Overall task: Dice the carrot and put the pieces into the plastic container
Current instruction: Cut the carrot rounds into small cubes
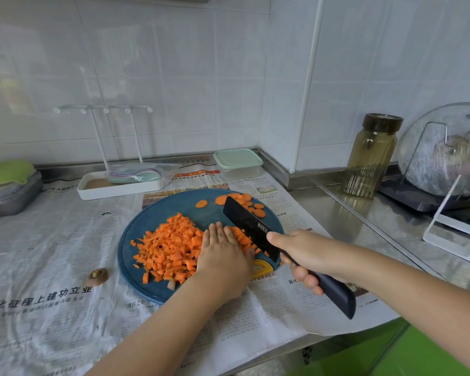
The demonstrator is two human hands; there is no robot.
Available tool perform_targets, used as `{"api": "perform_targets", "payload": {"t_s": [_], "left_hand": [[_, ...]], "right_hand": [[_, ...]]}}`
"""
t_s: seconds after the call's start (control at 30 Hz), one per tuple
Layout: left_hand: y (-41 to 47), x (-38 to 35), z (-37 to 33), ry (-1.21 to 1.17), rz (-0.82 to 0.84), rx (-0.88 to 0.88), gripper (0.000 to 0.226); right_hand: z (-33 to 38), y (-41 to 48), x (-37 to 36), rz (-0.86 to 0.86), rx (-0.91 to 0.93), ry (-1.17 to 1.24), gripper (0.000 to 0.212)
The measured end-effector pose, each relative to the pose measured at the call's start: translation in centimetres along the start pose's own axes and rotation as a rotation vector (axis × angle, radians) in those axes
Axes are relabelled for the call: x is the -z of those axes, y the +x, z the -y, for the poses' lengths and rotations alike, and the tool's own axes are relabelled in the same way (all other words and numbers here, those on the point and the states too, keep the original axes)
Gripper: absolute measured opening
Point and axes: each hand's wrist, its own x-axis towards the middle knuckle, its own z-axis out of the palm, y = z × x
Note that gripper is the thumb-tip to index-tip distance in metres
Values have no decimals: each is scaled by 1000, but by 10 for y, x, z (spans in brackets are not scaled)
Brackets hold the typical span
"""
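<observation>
A round blue cutting board [158, 289] lies on newspaper and carries a heap of diced carrot [168, 248]. Several round carrot slices [244, 203] lie at the board's far edge. My left hand [223, 256] lies flat, fingers straight, on carrot pieces just right of the heap. My right hand [307, 256] grips the handle of a black knife [248, 226], whose blade stands against the left hand's fingers over the carrot. The plastic container [238, 164], clear with a pale green lid on it, sits behind the board near the wall corner.
A carrot end [97, 276] lies on the newspaper left of the board. A white rack tray [120, 183] stands behind. Metal trays with a green cloth [8, 185] sit far left. A glass jar [371, 156] and a lid stand [445, 164] are at right.
</observation>
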Motion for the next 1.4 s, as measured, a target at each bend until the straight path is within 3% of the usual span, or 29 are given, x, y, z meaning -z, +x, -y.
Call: {"api": "perform_targets", "payload": {"t_s": [0.53, 0.73, 0.87, 1.1, 1.27, 1.4], "left_hand": [[4, 1, 4, -27, 13, -26, 71], [2, 0, 3, -19, 8, -26, 71], [2, 0, 3, -23, 2, -27, 70], [3, 2, 4, -41, 6, -30, 73], [0, 7, 11, -33, -9, -31, 87], [-1, 7, 11, -26, 37, -33, 81]], "right_hand": [[20, 4, -17, -20, -87, -280, 63], [25, 13, -24, -84, -72, -285, 53], [23, 18, -23, -85, -90, -226, 57], [4, 25, -8, 1, -62, 164, 47], [7, 22, -7, -75, 55, 127, 51], [12, 14, -5, -78, 108, 88, 52]]}}
